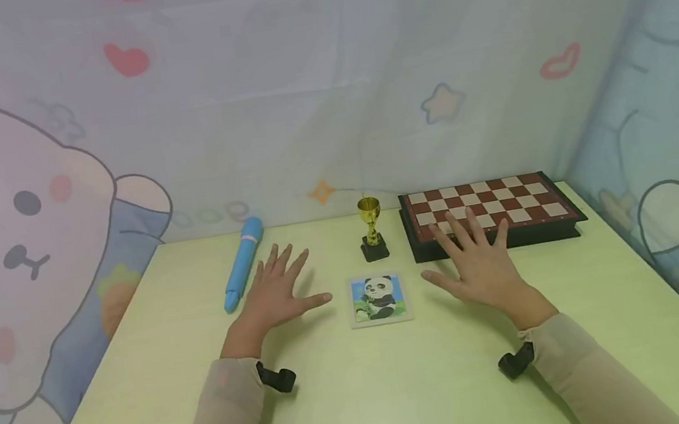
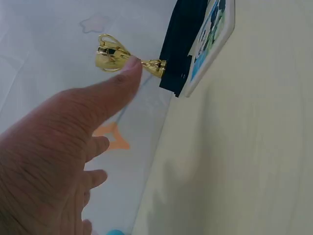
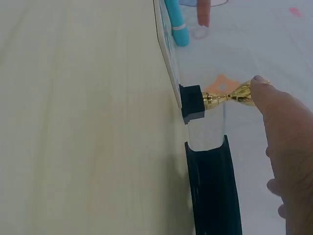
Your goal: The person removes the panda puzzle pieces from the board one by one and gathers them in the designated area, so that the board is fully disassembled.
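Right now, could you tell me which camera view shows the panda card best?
The head view: the panda card lies face up, whole, between both hands. The left wrist view catches only a slanted corner; the right wrist view shows just its thin edge.

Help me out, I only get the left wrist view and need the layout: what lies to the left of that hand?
Observer: A blue pen lies just beyond the left hand, near the table's far edge.
Operator: And the right hand?
Observer: The right hand is spread flat in front of a chessboard, fingertips reaching its near edge.
Operator: Is anything between the hands?
Observer: A panda card lies flat there, with the gold trophy upright behind it.
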Motion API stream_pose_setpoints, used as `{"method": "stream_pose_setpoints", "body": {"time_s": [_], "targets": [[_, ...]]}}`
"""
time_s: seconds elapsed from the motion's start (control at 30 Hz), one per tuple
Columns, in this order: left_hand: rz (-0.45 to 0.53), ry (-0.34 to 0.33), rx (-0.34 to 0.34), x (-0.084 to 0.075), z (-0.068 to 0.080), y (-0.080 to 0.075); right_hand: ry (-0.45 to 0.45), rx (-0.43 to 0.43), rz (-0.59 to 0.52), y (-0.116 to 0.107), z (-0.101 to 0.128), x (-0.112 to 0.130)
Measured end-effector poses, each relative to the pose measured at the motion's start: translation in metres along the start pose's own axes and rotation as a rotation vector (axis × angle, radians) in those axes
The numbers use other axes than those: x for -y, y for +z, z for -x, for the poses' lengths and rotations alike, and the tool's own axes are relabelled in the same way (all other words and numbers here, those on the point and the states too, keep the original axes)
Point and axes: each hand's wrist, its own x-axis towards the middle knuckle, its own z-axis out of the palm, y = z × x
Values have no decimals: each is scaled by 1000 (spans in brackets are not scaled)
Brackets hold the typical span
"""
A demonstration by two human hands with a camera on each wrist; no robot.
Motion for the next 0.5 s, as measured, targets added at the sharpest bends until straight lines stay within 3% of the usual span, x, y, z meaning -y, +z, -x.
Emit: {"method": "stream_pose_setpoints", "body": {"time_s": [0.07,0.13,0.2,0.27,0.33,0.5], "targets": [[96,28,36,-4,-1,7,-52,-42,-138,3,-1,5],[198,57,85,-8,-4,16,-103,-47,-351,7,-3,15],[267,89,136,-12,-7,28,-153,-16,-573,17,-7,27],[275,126,159,-12,-11,39,-154,49,-734,29,-14,41],[257,146,157,-12,-12,49,-148,100,-795,42,-22,53],[202,185,97,-10,-13,59,-165,104,-738,62,-44,71]]}}
